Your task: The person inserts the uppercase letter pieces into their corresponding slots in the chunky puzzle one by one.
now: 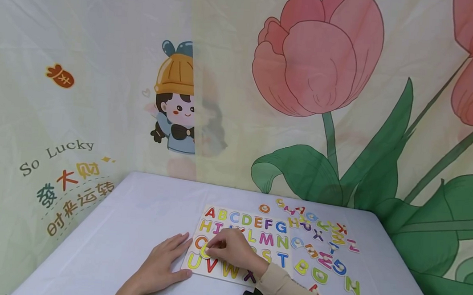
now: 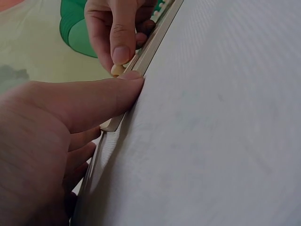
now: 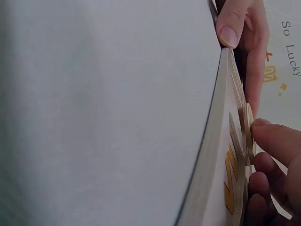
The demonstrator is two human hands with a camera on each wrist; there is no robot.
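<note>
Yellow letter piece (image 1: 205, 251): held at the letter board's (image 1: 203, 268) left part; probably light, stiff (wooden, seemingly), best taken by knob (image 2: 117, 70).
Right grip (image 1: 233, 250): knob pinched.
Left grip (image 1: 162, 263): relaxed, board edge touched.

Two hands (image 1: 160, 260) (image 1: 232, 249), one letter board (image 1: 240, 276)

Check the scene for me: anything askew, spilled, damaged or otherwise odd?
Nothing looks spilled or damaged. The loose letters lie at odd angles right of the letter board, some overlapping toward the far end. On the backdrop, the cartoon figure is cut off where two prints meet.
</note>
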